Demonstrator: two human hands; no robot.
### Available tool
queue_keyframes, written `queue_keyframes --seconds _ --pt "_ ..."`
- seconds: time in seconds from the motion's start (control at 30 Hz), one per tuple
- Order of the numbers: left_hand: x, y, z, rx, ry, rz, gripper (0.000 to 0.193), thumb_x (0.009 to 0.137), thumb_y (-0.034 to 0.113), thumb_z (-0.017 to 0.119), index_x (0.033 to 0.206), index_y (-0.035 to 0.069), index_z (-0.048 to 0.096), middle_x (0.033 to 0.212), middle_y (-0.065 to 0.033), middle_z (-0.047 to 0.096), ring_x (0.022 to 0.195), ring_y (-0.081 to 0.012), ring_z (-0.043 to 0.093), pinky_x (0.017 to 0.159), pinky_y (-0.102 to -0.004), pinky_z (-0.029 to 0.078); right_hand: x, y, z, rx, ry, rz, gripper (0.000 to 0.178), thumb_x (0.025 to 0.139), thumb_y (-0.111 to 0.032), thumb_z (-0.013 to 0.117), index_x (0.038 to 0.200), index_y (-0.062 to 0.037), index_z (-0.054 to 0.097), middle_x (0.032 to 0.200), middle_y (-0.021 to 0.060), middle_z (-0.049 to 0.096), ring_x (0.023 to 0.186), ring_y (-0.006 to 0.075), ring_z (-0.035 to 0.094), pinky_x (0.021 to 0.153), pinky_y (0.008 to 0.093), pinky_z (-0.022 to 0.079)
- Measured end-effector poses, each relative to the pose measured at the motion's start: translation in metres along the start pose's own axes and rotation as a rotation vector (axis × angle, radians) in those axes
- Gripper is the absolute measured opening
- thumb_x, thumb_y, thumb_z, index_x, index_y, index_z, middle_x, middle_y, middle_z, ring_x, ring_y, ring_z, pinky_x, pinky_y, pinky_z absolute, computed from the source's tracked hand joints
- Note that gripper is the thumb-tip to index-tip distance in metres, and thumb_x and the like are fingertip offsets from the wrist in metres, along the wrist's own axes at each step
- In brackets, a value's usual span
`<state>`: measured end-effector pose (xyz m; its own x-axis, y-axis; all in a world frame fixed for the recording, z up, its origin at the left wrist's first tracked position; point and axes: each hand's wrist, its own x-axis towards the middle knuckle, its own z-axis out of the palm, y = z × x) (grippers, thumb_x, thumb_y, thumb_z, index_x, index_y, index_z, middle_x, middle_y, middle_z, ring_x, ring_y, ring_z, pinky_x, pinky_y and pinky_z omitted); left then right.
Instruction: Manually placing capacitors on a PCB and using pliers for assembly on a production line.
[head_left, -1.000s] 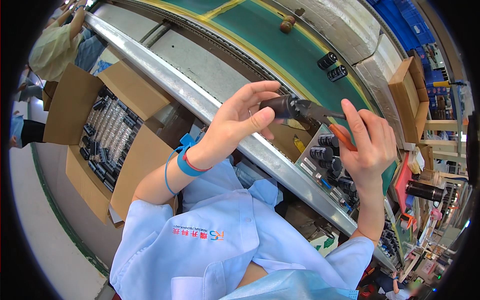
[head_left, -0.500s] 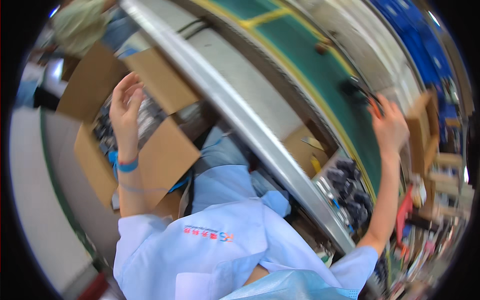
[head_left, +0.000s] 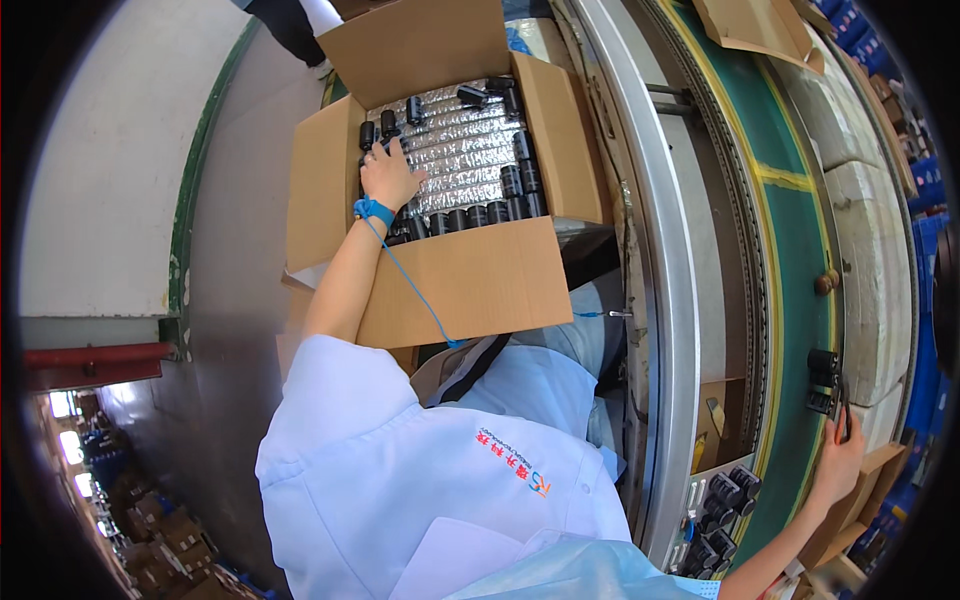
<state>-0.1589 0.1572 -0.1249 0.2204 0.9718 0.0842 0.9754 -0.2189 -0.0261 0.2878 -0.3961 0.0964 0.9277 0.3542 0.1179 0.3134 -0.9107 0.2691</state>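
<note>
My left hand (head_left: 392, 175), a blue strap with a cord at its wrist, is inside an open cardboard box (head_left: 465, 285). Its fingers are spread over the box's left side, close to black cylindrical parts (head_left: 388, 124); nothing shows in its grasp. Silvery ribbed material (head_left: 455, 150) lies in the box, with more black cylinders (head_left: 477, 216) along its edges. At the far right, my right hand (head_left: 838, 462) grips an orange-handled tool (head_left: 846, 420), whose exact kind I cannot make out. Its dark end is next to a black part (head_left: 822, 380) on the green belt.
A metal rail (head_left: 672, 300) runs between the box and the green conveyor belt (head_left: 785, 225). Several black parts (head_left: 722, 500) sit in a tray beside the belt. Small cardboard boxes (head_left: 865, 500) stand at right. A person's dark-clothed leg (head_left: 290, 30) shows behind the box.
The view has turned toward the box. My left hand, raised above the box before, is now down inside it with fingers spread. My right hand still holds the orange-handled tool over the belt.
</note>
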Motion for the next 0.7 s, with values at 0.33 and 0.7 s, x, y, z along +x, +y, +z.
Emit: queue_keyframes --seconds 0.33,0.7 --pt "-0.005 -0.001 0.001 0.022 0.182 0.420 0.068 0.074 0.028 0.068 0.131 0.000 0.043 0.100 -0.0163 0.058 0.098 -0.0317 0.058 0.084 -0.0414 0.043 -0.005 0.033 0.002 0.144 0.174 0.031 0.041 0.088 -0.032 0.063 0.125 -0.0159 0.056 0.116 0.0067 0.061 0.102 0.0291 0.060 0.079 0.0382 0.048" --pt "0.022 -0.009 0.021 -0.388 -0.119 0.354 0.053 0.070 0.010 0.063 0.121 0.016 0.047 0.128 -0.0245 0.037 0.104 -0.0458 0.054 0.090 -0.0474 0.048 -0.006 0.018 0.002 0.310 0.229 -0.098 0.041 0.083 -0.019 0.067 0.122 -0.0112 0.056 0.097 0.0073 0.054 0.085 0.0242 0.057 0.073 0.0368 0.047"
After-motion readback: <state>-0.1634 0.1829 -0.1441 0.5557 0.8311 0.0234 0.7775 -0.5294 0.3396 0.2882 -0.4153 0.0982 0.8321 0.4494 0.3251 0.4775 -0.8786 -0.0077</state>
